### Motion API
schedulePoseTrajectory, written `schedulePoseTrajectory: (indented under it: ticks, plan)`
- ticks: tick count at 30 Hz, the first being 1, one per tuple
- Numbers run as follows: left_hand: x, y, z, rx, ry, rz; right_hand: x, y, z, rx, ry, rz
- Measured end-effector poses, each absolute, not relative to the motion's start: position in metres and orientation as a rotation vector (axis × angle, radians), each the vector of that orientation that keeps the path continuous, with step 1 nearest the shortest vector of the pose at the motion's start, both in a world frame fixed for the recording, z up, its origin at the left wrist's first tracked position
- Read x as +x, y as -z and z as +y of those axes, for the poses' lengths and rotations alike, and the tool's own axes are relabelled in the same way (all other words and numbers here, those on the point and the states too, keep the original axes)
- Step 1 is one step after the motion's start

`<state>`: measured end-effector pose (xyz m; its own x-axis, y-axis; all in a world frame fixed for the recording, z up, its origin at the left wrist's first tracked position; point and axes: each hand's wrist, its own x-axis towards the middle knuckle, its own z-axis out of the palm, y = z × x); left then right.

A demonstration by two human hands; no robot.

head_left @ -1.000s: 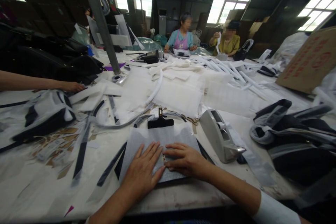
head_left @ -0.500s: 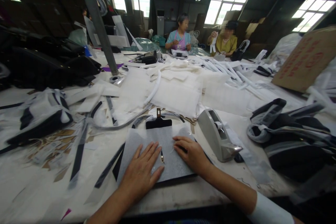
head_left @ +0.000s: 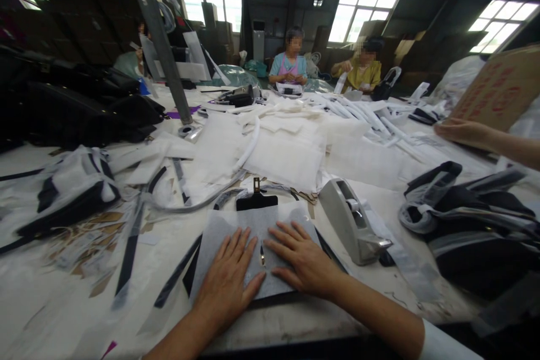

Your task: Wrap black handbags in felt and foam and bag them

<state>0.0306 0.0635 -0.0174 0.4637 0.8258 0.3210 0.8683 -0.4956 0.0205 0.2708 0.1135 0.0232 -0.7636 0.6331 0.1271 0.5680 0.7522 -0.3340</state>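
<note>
My left hand [head_left: 230, 278] lies flat with fingers spread on a sheet of white tissue paper [head_left: 219, 228] that covers a flat black bag piece [head_left: 257, 201] at the near edge of the table. My right hand [head_left: 301, 259] rests beside it, fingers stretched out on the same sheet. A small metal fitting [head_left: 262, 254] shows through the paper between the two hands. A black tab with a brass clasp sticks out past the sheet's far edge. Neither hand holds anything.
A grey tape dispenser [head_left: 352, 222] stands just right of my hands. Black bags wrapped in paper [head_left: 464, 214] lie at right and at left [head_left: 71, 188]. White padding sheets [head_left: 287, 154] and black straps [head_left: 130, 247] cover the table. A co-worker's hand [head_left: 464, 130] reaches in from the right. Two people sit at the far end.
My right hand has slid back toward the left hand and spread flat on the paper. A co-worker's hand has come in at the right; the arm seen at the left a second ago is gone.
</note>
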Motion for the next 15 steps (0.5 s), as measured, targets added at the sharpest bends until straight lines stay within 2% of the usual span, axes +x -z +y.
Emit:
schedulePoseTrajectory:
  ticks: [6,10,15]
  plan:
    - [0.03,0.01,0.061,-2.587,0.366,-1.473,0.272,-0.028,0.113,-1.059,-0.389,-2.799]
    - [0.022,0.006,0.062,-2.64,0.442,-1.411,0.275,-0.021,0.112,-1.032,-0.341,-2.821]
    - [0.0,0.027,0.077,-2.729,0.58,-1.43,0.286,0.008,0.12,-0.822,0.03,-2.738]
